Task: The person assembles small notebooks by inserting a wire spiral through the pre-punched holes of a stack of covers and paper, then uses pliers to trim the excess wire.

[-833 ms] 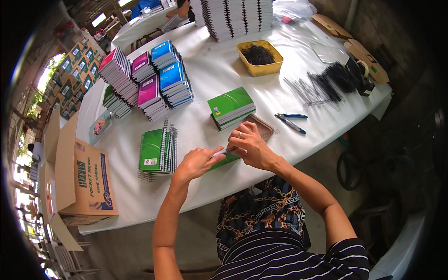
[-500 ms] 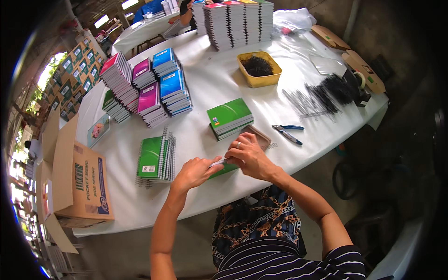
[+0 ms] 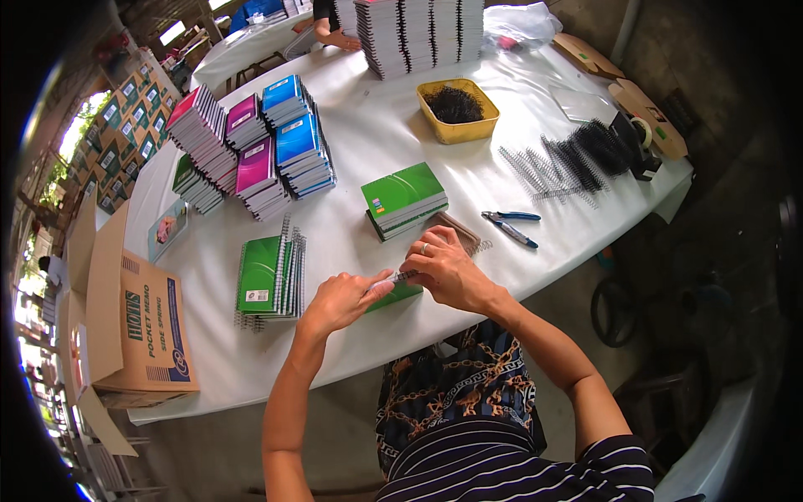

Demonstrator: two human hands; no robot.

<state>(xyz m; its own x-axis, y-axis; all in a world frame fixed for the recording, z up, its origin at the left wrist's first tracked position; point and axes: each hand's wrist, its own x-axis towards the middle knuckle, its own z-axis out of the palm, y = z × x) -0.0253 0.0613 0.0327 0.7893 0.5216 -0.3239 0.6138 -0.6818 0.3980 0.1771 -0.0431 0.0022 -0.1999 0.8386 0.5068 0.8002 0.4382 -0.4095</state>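
Observation:
My left hand (image 3: 341, 301) is closed on a small green notebook (image 3: 398, 297), thumb along its spine edge. At the same edge my right hand (image 3: 452, 274) has its fingers bent and pinched on a dark wire spiral (image 3: 407, 275); they partly hide it. A thin wire coil end (image 3: 483, 247) shows just beyond that hand. Behind the hands lies a brown block (image 3: 456, 227), next to a stack of green notebooks (image 3: 406, 201). Several green spiral notebooks (image 3: 261, 274) are piled to the left of my left hand.
Blue-handled cutting pliers (image 3: 512, 227) lie to the right, below loose black spirals (image 3: 577, 159). A yellow tub (image 3: 468, 131) holds black wire pieces. Coloured notebook stacks (image 3: 255, 167), an open carton (image 3: 150, 326) and tall notebook piles (image 3: 418, 38) stand around. Another person's hand (image 3: 341, 39) is at the far side.
Both hands stay close together on the notebook, with slight finger movement. More of the spiral shows between them. The view has shifted a little, and the other person's hand now rests on the far table.

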